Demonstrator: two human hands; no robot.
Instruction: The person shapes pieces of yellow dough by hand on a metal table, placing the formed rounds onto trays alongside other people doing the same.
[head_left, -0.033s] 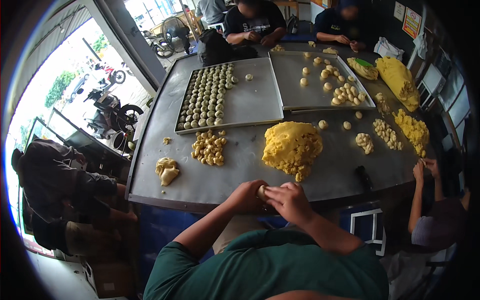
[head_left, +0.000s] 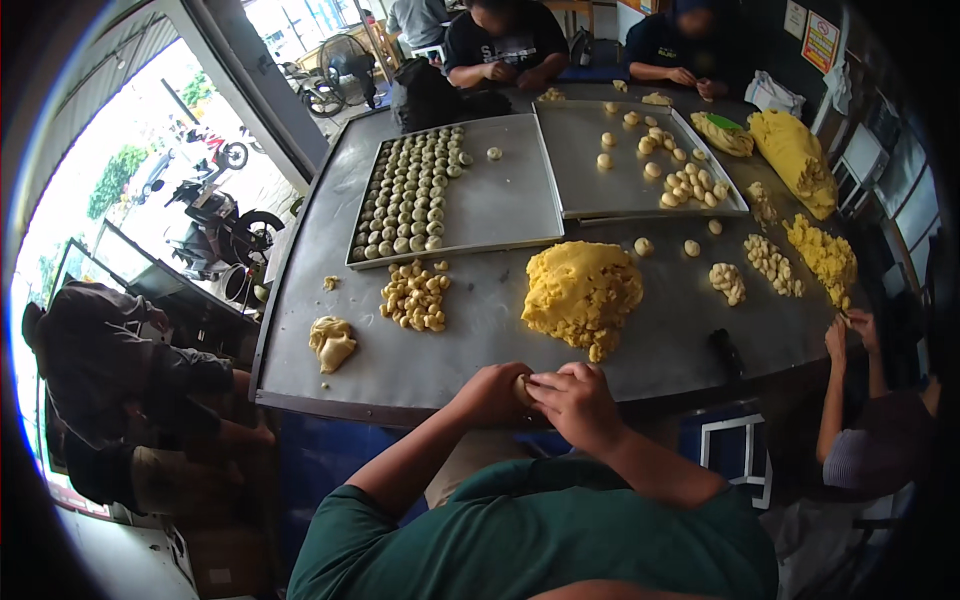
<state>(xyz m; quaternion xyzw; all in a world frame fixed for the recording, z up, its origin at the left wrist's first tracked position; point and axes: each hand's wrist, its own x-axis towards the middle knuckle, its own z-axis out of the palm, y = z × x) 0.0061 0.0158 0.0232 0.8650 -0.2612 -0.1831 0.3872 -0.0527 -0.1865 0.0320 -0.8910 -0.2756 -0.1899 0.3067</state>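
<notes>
My left hand (head_left: 492,392) and my right hand (head_left: 575,405) meet at the near edge of the metal table (head_left: 440,370), closed around a pale dough piece (head_left: 522,390) that their fingers partly hide. Just beyond them sits a large crumbly yellow mound (head_left: 580,290). Small pale dough pieces lie in a pile (head_left: 412,298) to the left of it, with a soft dough lump (head_left: 332,345) farther left. A dark object (head_left: 725,350) lies right of my hands; I cannot make out what it is.
Behind stand a tray of greenish balls (head_left: 410,185) and a tray of pale balls (head_left: 690,185). Dough clusters (head_left: 770,265) and a long yellow mass (head_left: 795,160) line the right. Co-workers' hands (head_left: 500,72), (head_left: 850,335) work around the table; another person (head_left: 110,370) is at left.
</notes>
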